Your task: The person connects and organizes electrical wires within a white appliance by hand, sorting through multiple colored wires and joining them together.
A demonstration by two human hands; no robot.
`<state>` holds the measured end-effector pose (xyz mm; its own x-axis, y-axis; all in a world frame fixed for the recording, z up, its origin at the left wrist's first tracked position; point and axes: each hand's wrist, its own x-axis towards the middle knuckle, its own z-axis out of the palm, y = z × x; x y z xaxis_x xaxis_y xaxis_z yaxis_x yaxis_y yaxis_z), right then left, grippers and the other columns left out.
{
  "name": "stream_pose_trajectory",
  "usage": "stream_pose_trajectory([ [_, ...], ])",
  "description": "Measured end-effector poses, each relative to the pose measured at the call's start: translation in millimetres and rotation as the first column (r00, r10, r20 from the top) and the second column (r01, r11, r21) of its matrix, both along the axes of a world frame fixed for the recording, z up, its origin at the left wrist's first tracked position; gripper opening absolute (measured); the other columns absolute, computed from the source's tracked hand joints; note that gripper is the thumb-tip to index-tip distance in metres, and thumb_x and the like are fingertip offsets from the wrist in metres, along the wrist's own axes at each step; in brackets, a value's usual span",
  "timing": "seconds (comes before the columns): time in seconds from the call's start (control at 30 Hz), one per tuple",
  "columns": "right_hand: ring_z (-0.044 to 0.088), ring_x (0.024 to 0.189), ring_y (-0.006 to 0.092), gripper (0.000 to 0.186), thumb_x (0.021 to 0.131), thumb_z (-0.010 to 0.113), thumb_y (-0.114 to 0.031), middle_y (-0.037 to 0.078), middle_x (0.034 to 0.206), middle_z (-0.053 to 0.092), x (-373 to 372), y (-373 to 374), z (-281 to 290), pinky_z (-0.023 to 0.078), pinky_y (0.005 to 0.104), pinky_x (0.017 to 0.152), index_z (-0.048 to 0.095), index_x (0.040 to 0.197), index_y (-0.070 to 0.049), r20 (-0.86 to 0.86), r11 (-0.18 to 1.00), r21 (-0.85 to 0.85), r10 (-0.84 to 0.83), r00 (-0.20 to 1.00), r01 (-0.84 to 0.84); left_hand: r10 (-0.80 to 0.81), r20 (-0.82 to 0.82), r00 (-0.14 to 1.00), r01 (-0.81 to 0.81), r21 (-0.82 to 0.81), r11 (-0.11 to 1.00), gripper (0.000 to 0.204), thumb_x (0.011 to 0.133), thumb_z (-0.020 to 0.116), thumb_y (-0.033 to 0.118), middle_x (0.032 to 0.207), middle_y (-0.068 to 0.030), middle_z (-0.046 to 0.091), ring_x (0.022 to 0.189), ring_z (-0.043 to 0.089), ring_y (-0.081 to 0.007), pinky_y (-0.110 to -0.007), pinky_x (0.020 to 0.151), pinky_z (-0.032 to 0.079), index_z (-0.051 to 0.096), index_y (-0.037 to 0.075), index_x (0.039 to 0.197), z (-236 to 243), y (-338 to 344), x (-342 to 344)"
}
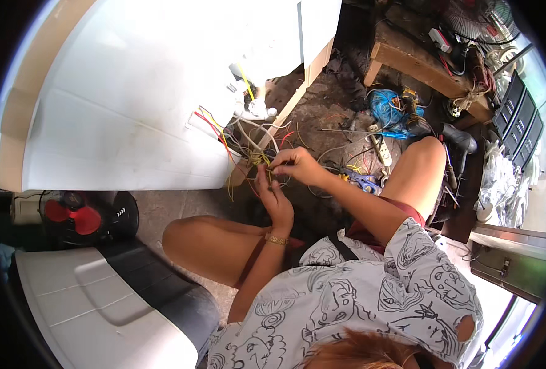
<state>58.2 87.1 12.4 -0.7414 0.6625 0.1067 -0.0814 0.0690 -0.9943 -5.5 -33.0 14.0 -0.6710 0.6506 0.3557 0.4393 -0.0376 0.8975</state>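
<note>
A person in a white printed shirt point(347, 301) sits low with bare knees apart, both hands meeting near the centre of the frame at a tangle of thin wires point(256, 158), mostly yellow with some red and white. The right hand point(300, 167) pinches wires between thumb and forefinger. The left hand point(277, 206), a gold-coloured bracelet point(277, 239) at its wrist, comes up from below with its fingertips at the same wires — whether they grip, I cannot tell. The wires hang beside the lower edge of a large white appliance cabinet point(119, 117), which fills the upper left. Right of centre on the floor lie a white power strip point(381, 147), a blue plastic bag point(384, 107) and a yellow-and-black power drill point(411, 101) — all near a wooden table point(411, 61) at upper right. A black fan with red blades point(79, 212) stands at left.
</note>
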Motion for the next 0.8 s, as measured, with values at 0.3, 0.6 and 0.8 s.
stream_pose_trajectory([
  [0.3,0.067,0.072,0.0236,0.019,0.080,0.063,-0.012,0.014,0.076,0.068,-60.4,33.5,-27.3,0.054,0.0345,0.062,0.068,0.093,0.001,0.226,0.986,0.158,-0.093,0.970,0.057,0.047,0.495,0.868,0.016,-0.123,0.992,0.020,0.098,0.042,0.014,0.095,-0.0060,0.056,0.087,0.052,-0.0142,-0.029,0.081,0.042,0.053,-0.001,0.103,-70.8,-0.5,-22.2],
  [0.6,0.065,0.088,0.0333,0.022,0.078,0.058,-0.022,0.017,0.092,0.067,-126.1,41.5,-74.6,0.052,0.0434,0.076,0.070,0.093,-0.010,0.720,0.922,0.387,-0.285,0.633,-0.025,-0.083,0.477,0.875,0.169,-0.140,0.976,0.021,0.097,0.044,0.015,0.098,-0.0129,0.060,0.092,0.057,-0.0222,-0.034,0.084,0.042,0.053,-0.003,0.103,-85.3,5.0,-7.0],
  [0.8,0.067,0.081,0.0319,0.025,0.075,0.064,-0.019,0.018,0.090,0.068,-142.5,52.4,-84.1,0.052,0.0420,0.072,0.068,0.093,-0.003,0.753,0.948,0.309,-0.197,0.628,-0.072,-0.084,0.467,0.880,0.158,-0.122,0.980,0.022,0.097,0.043,0.015,0.095,-0.0127,0.061,0.087,0.058,-0.0218,-0.034,0.080,0.044,0.052,-0.003,0.105,-88.5,3.3,-13.3],
])
